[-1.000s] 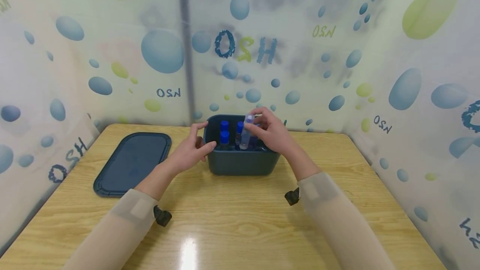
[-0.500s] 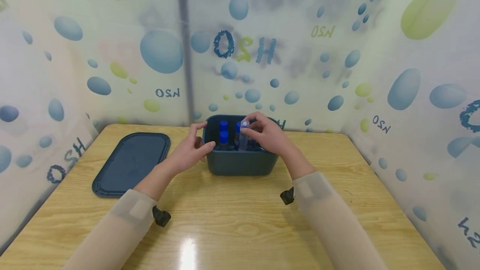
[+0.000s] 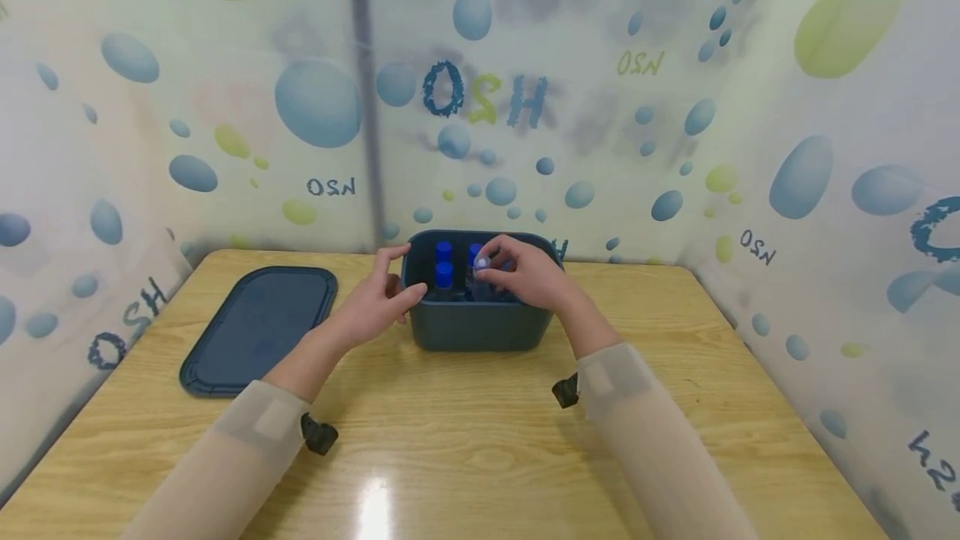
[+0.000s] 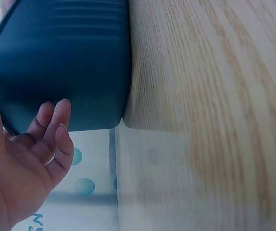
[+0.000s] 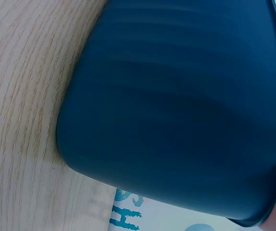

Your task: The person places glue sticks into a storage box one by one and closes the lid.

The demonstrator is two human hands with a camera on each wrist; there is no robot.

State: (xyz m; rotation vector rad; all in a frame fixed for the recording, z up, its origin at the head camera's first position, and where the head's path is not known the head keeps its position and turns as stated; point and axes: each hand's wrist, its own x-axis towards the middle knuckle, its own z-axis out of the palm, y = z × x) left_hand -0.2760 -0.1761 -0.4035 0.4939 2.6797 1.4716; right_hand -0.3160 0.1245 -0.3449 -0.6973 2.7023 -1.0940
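A dark blue-green plastic bin (image 3: 480, 327) stands on the table, with several small bottles upright inside. Blue caps top some of them, such as the front-left bottle (image 3: 444, 275). My left hand (image 3: 375, 302) holds the bin's left end, its thumb over the front rim and index fingertip at the rim farther back. In the left wrist view, the other fingers (image 4: 61, 125) curl loosely outside the wall. With thumb and fingers, my right hand (image 3: 528, 273) pinches a small clear bottle (image 3: 482, 267) near its top, low inside the bin. The right wrist view shows mostly the bin's outer wall (image 5: 176, 110).
A dark blue flat lid (image 3: 258, 332) lies on the wooden table (image 3: 450, 440) left of the bin. Close behind the bin hangs a curtain (image 3: 600, 132) printed with blue and green drops. Similar curtains flank both sides.
My right hand has lowered the clear bottle deeper into the bin and shifted slightly left with it. The left hand keeps its place at the bin's end.
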